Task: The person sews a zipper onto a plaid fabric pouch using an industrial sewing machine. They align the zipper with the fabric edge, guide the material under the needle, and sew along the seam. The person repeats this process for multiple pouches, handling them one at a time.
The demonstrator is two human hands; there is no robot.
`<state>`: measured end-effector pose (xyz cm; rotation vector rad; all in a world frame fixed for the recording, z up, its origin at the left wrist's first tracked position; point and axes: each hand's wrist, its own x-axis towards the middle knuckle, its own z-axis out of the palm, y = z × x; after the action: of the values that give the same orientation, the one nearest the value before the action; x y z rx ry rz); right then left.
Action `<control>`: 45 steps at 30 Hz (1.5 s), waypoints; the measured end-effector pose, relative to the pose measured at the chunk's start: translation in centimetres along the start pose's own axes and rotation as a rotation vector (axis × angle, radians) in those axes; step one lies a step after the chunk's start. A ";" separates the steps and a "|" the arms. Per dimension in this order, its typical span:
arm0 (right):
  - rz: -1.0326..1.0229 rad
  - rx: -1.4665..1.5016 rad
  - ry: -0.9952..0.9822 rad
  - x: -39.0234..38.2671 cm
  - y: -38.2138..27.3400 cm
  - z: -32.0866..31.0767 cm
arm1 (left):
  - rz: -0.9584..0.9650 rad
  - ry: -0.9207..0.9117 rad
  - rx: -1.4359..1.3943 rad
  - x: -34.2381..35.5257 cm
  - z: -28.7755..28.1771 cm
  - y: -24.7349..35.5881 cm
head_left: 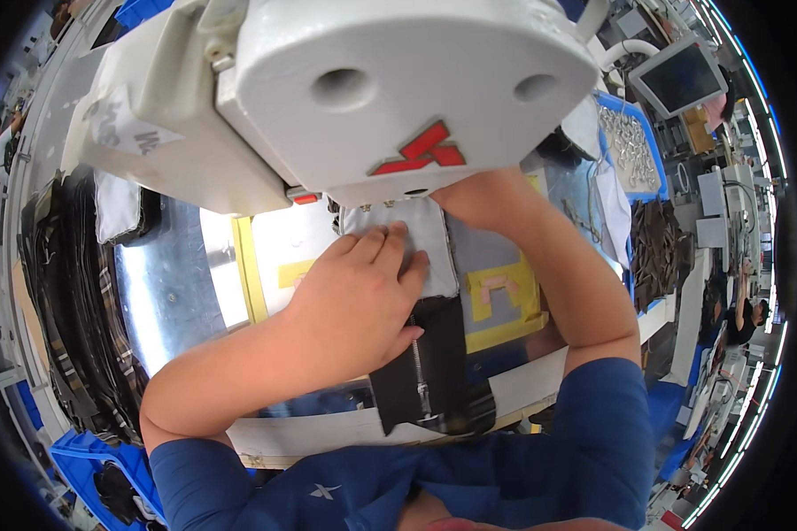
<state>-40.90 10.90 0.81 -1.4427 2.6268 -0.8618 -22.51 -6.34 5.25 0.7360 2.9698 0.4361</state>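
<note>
Closest to the person's blue shirt (540, 469), a dark piece of cloth (438, 341) hangs a bit over the near edge of the bench (310, 435). A silver zip (419, 372) runs down it. Just past that is a white piece of cloth (434, 265), under the big machine's front; I can't tell if the two are joined.

The left hand (363, 288) lies on the white cloth, palm down — its fingers are spread a little and not gripping. The right hand (478, 202) is farther up, by the cloth's right edge. Its fingers are hidden by the white machine (407, 71), so I can't tell if they are open or closed.

Yellow tape (500, 336) is stuck beside the cloth. A tall pile of dark cloth (75, 301) is on the left. Far off on the right are a blue tray (662, 168) of metal bits and a gray screen (682, 78).
</note>
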 end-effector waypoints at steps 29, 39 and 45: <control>0.360 0.621 0.020 -10.0 1.7 -2.5 | -0.013 0.391 -0.084 -0.2 1.3 3.1; 0.117 0.554 -0.664 -19.7 -9.2 -5.3 | -0.718 1.326 0.064 -12.7 -10.8 0.0; 0.018 0.744 -0.629 -18.6 -11.8 -8.1 | -0.296 0.696 -0.209 -9.1 -8.4 4.1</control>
<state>-23.40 24.20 8.87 -1.1981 1.6098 -1.0109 -13.59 -9.21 14.28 0.1170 3.4735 1.1568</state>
